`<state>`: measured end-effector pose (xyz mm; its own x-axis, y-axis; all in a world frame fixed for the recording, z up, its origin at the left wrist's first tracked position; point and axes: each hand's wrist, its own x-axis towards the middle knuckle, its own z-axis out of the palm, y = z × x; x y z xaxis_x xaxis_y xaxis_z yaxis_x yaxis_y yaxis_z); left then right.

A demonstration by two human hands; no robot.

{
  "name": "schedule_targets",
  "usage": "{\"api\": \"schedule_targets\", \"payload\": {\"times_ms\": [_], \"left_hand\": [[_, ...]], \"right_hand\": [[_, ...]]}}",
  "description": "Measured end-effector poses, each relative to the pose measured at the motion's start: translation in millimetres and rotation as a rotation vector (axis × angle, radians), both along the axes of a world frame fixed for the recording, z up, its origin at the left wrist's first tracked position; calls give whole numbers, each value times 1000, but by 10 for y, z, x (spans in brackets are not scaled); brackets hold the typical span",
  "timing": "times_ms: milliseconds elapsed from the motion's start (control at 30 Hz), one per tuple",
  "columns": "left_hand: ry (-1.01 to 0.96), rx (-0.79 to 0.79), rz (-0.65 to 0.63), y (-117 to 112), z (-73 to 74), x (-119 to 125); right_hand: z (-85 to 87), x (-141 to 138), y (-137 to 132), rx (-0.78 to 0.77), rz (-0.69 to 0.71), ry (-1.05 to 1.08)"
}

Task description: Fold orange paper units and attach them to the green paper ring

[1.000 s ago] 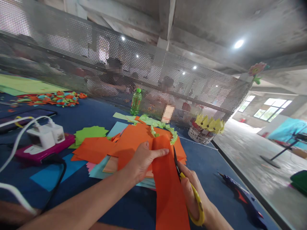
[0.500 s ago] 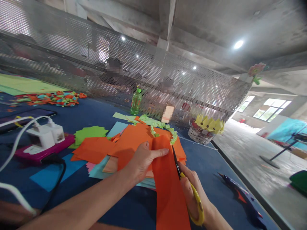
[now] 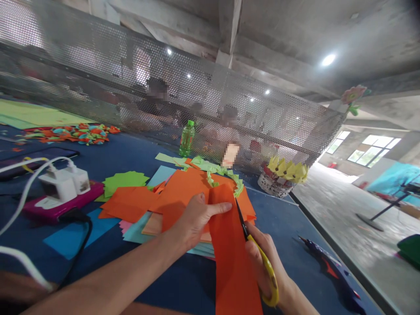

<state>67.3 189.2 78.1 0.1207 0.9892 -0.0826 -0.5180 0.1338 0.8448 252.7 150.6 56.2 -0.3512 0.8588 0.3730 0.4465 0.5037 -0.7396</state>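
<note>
My left hand (image 3: 193, 221) pinches the far end of a long orange paper strip (image 3: 231, 258), thumb lying across its top. My right hand (image 3: 262, 262) grips yellow-handled scissors (image 3: 259, 258), whose dark blades run along the strip's right edge near its upper end. The strip hangs toward me over the blue table (image 3: 138, 153). Under my hands lies a heap of orange, green and light blue paper sheets (image 3: 170, 192).
A green bottle (image 3: 187, 138) stands by the perforated metal screen (image 3: 164, 92), with people seated behind it. A small basket of yellow paper pieces (image 3: 282, 177) sits right. A blue glue gun (image 3: 331, 269) lies near the table's right edge. White chargers on a pink power strip (image 3: 62, 194) lie left.
The scissor blades have crept a little further up along the strip's right edge. Both hands otherwise hold their places.
</note>
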Motion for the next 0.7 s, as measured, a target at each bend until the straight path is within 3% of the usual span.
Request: {"api": "schedule_targets", "payload": {"times_ms": [400, 700], "left_hand": [[-65, 57, -54, 33, -47, -5], [-52, 44, -72, 31, -69, 9]], "right_hand": [[-80, 23, 53, -148, -8, 53], [-53, 18, -5, 74, -12, 22]]}}
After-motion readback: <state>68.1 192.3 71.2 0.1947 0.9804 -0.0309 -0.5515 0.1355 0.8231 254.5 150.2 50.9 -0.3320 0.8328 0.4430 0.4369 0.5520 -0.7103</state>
